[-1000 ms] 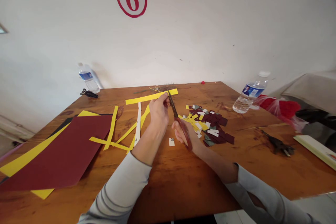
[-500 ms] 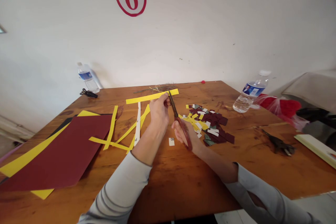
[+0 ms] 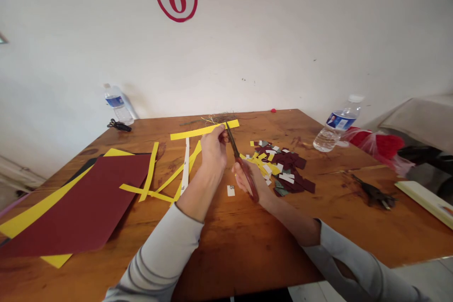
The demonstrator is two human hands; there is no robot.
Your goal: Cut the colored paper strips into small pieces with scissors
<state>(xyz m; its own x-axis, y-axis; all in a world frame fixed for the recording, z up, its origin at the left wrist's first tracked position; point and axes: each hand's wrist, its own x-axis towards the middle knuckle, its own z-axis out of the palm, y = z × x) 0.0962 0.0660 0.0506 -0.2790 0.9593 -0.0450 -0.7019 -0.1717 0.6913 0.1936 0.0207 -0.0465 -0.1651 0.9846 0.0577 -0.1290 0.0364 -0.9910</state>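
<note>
My left hand (image 3: 215,146) pinches a long yellow paper strip (image 3: 189,133) near its right part, held above the far side of the table. Scissors (image 3: 244,167) with reddish-brown handles are gripped in my right hand (image 3: 249,179), their blades lying across the strip just right of my left fingertips. Beyond the blades a short yellow end sticks out. To the right of my right hand lies a pile of cut paper pieces (image 3: 292,165) in maroon, yellow, white and dark green. More yellow strips (image 3: 150,170) and a white strip (image 3: 186,165) lie left of my left hand.
Maroon and yellow sheets (image 3: 85,212) cover the table's left side. Water bottles stand at the back left (image 3: 119,104) and right (image 3: 336,125). A dark tool (image 3: 375,192), a pale box (image 3: 428,203) and red material in plastic (image 3: 378,144) are at right. A white scrap (image 3: 230,190) lies in front.
Both hands stay nearly in place. The strip and scissors have shifted very slightly left, and the blades still cross the strip.
</note>
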